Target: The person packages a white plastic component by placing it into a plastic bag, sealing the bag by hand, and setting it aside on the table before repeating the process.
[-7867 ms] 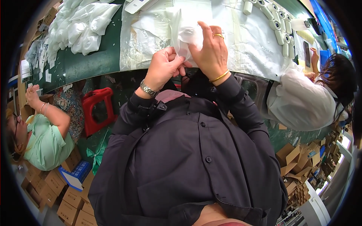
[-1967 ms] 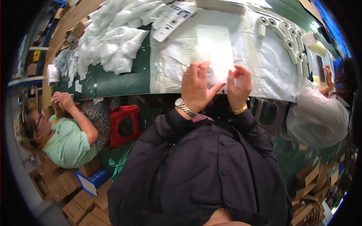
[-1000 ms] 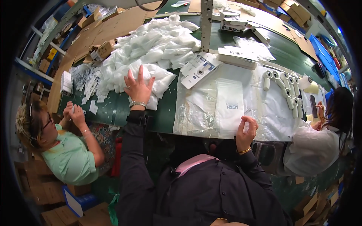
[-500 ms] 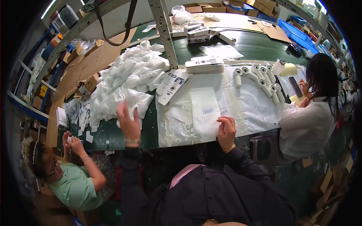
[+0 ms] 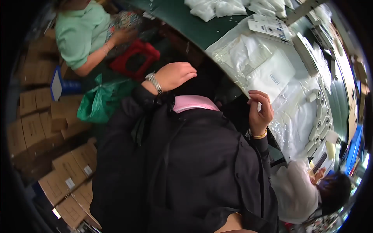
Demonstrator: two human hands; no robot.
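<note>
My left hand [image 5: 175, 75], with a metal-band watch [image 5: 154, 83], is off the table in front of my body. Its fingers are loosely stretched and slightly bent, and nothing shows in them. At the table's front edge, my right hand [image 5: 261, 110] has its fingers curled in toward the thumb. Whatever it may pinch is hidden. Just beyond those fingers lies a flat stack of translucent plastic bags [image 5: 278, 72] with small blue print. White printed cartons [image 5: 268, 28] lie past the bags.
Several white cylindrical devices [image 5: 320, 112] line the right of the table. Filled white bags [image 5: 217, 8] lie at the far side. A red stool [image 5: 149, 50], green plastic bag [image 5: 103, 99] and brown boxes [image 5: 74, 163] are at left. Co-workers sit in green [image 5: 83, 37] and white [image 5: 297, 190].
My view has swung down and left, bringing floor boxes into sight. My left hand has moved from over the white bags to in front of my body. My right hand stays near the bag stack.
</note>
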